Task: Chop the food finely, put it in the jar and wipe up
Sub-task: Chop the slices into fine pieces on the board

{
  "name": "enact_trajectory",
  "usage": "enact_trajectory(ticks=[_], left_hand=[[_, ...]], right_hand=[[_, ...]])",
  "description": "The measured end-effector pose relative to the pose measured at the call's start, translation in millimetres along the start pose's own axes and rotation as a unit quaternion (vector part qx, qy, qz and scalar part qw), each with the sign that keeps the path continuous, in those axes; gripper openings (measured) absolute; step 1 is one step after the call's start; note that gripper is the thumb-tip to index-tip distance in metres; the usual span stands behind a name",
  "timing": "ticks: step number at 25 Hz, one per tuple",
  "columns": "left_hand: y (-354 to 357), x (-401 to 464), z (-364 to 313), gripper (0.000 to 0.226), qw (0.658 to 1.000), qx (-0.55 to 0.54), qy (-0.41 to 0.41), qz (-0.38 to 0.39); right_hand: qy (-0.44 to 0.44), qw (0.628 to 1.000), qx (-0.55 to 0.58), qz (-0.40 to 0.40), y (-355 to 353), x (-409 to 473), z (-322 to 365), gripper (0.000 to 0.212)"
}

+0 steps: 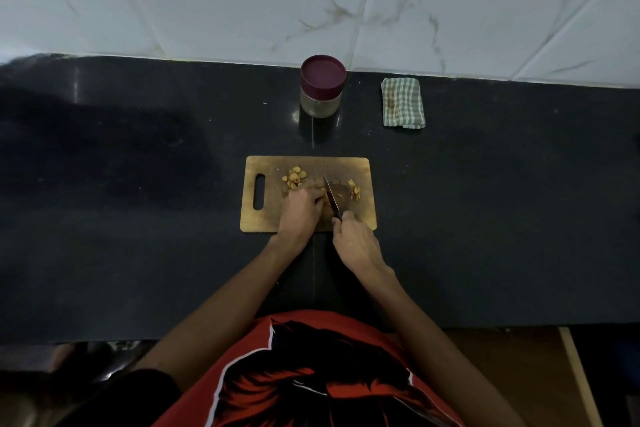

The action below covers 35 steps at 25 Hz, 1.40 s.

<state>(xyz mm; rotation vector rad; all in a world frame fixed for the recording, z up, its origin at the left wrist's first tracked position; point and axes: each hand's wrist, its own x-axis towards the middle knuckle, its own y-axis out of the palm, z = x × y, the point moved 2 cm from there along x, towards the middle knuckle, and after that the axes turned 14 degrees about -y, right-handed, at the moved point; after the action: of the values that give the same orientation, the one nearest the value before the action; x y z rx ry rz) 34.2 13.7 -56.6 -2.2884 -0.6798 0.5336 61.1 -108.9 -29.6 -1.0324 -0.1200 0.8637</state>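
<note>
Clearly mid-chop, the right hand (356,246) grips the knife (331,197) while the left hand (300,211) curls over food (295,177) on the cutting board (360,218), steadying it beside the blade. Across the worktop (138,184), the lidded jar (322,90) and cloth (403,102) wait, probably for filling and wiping.

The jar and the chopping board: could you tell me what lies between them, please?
Nothing: in the head view only bare dark counter separates jar from board.

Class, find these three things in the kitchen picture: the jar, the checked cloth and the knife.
jar (320,104): head view, on its clear glass wall below the maroon lid.
checked cloth (402,102): head view, middle of the folded cloth.
knife (330,193): head view, on the blade above the chopping board.
</note>
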Motion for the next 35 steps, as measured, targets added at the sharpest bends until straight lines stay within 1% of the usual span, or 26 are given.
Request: enact_trajectory(ticks=[5, 12, 17, 21, 26, 29, 32, 35], left_hand=[[0, 1, -2, 0.02, 1.0, 0.005, -0.003, 0.005], [4, 2, 1, 0.02, 1.0, 0.011, -0.003, -0.004], [2, 2, -1, 0.019, 1.0, 0.018, -0.006, -0.007], [2, 0, 0, 0.016, 1.0, 0.022, -0.007, -0.011], [2, 1, -2, 0.013, 0.999, 0.035, -0.011, -0.014], [1, 0, -1, 0.012, 1.0, 0.02, -0.001, -0.019], [-3, -2, -3, 0.016, 1.0, -0.001, -0.002, -0.025], [-6, -2, -4, 0.016, 1.0, -0.005, -0.004, -0.013]], right_hand=[[0.018, 0.999, -0.025, 0.012, 1, 6, 3, 0.025], [0.037, 0.996, -0.066, 0.047, 0, 8, 9, 0.02], [0.026, 0.998, -0.046, 0.045, 9, -19, 1, 0.019], [0.019, 0.999, -0.03, 0.016, 10, -21, 4, 0.021], [0.062, 0.998, -0.019, -0.018, 1, -4, 1, 0.026], [0.07, 0.997, -0.01, -0.016, -3, -8, -2, 0.028], [0.075, 0.997, 0.006, -0.007, -4, -9, -6, 0.027], [0.066, 0.998, 0.016, 0.0, -2, -8, -7, 0.028]])
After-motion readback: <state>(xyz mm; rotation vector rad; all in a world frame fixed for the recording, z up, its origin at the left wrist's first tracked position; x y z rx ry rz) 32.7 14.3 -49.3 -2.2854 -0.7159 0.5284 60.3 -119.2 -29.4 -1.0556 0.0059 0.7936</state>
